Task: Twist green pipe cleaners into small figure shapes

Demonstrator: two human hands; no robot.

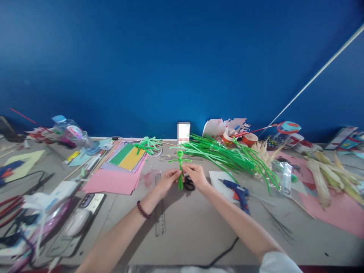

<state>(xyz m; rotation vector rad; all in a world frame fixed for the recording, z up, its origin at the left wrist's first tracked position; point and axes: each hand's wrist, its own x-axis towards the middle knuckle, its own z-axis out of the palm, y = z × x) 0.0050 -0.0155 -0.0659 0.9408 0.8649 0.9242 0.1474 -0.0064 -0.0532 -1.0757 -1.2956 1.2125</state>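
Between both hands stands a small green pipe-cleaner figure (180, 154), held upright above the table, with a round head, outstretched arms and looped ends hanging below. My left hand (170, 179) pinches its middle from the left, a dark red bead bracelet on that wrist. From the right, my right hand (195, 174) grips the same stem with thumb and fingertips. Behind the right hand lie black-handled scissors (189, 183), partly hidden. Below the left hand a clear ruler (160, 216) rests on the table.
A blue glue gun (240, 191) lies on white paper at right. Many green pipe cleaners (233, 153) spread behind it. Pink paper sheets (113, 181), a phone (72, 227) with a white mouse on it, and a plastic bottle (71, 129) are at left. A blue wall (182, 68) rises behind.
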